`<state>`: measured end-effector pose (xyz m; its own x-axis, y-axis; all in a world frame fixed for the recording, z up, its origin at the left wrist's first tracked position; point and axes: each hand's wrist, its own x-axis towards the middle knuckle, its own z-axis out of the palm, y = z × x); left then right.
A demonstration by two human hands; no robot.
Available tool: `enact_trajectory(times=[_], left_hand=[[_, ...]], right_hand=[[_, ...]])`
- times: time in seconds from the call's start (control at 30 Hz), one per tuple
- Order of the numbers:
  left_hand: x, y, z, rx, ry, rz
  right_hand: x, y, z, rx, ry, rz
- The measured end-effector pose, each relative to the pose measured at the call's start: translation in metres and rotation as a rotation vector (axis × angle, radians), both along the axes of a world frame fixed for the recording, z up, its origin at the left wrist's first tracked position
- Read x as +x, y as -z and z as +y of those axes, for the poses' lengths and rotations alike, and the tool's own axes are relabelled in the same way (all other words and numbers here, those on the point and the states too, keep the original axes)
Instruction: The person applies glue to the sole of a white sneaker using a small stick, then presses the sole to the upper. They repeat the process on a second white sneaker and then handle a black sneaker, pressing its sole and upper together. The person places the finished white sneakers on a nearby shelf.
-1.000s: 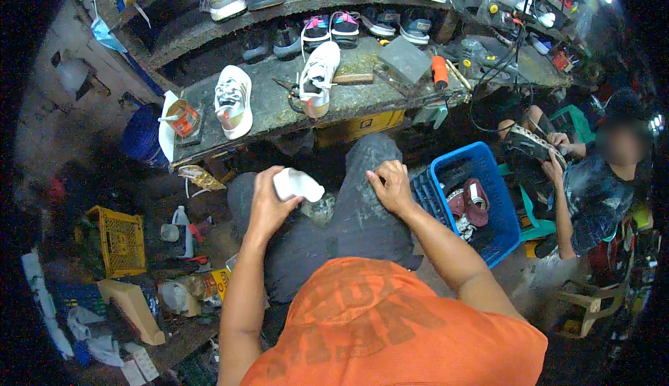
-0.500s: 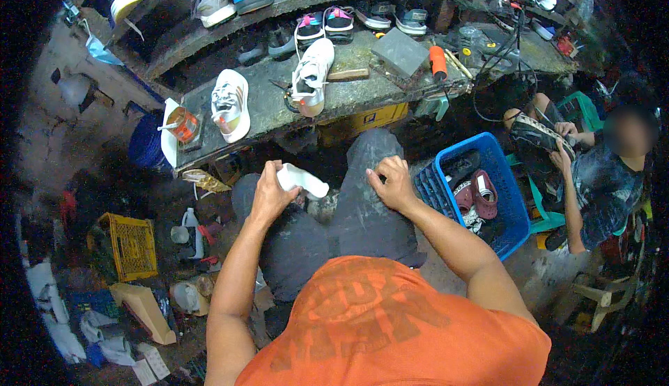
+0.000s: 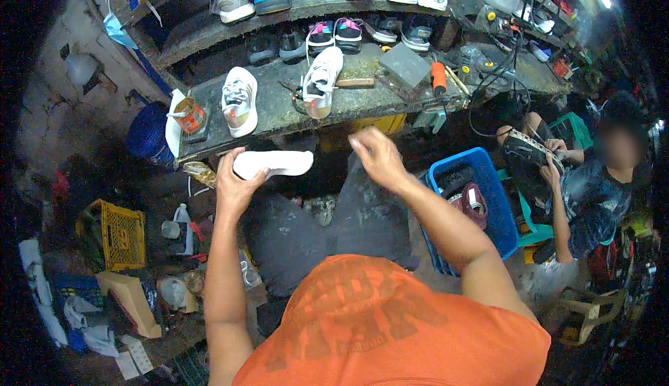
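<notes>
My left hand (image 3: 235,185) holds a white shoe insole (image 3: 275,163) flat, its toe end pointing right, just below the workbench edge. My right hand (image 3: 378,156) is raised beside it, fingers loosely curled, holding nothing that I can see. Both hands hover above my knees in dark grey trousers (image 3: 327,229). On the workbench (image 3: 279,114) ahead lie two white sneakers (image 3: 239,100) (image 3: 320,80) on their sides.
Shelves above the bench carry several shoes (image 3: 334,34). A tin can (image 3: 189,115) stands at the bench's left end. A blue crate (image 3: 481,201) sits to my right, a yellow crate (image 3: 120,236) to my left. A seated person (image 3: 592,191) at right works on a shoe (image 3: 528,150).
Both hands have risen toward the bench. The insole in my left hand has turned from tilted to flat. My right hand has lifted off my knee.
</notes>
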<state>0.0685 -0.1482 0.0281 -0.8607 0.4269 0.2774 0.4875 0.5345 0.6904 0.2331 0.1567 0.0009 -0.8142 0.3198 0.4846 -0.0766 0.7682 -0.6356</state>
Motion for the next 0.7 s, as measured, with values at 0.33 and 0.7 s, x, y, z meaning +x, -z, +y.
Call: enact_trajectory(times=[0.33,0.7], left_hand=[[0.046,-0.004,-0.073,0.29,0.03,-0.3],[0.05,0.045,-0.022,1.031,0.234,-0.904]], right_hand=[[-0.118,-0.037,-0.01,0.057,0.137,-0.156],[0.004,-0.075,0.013,-1.504,-0.144,0.393]])
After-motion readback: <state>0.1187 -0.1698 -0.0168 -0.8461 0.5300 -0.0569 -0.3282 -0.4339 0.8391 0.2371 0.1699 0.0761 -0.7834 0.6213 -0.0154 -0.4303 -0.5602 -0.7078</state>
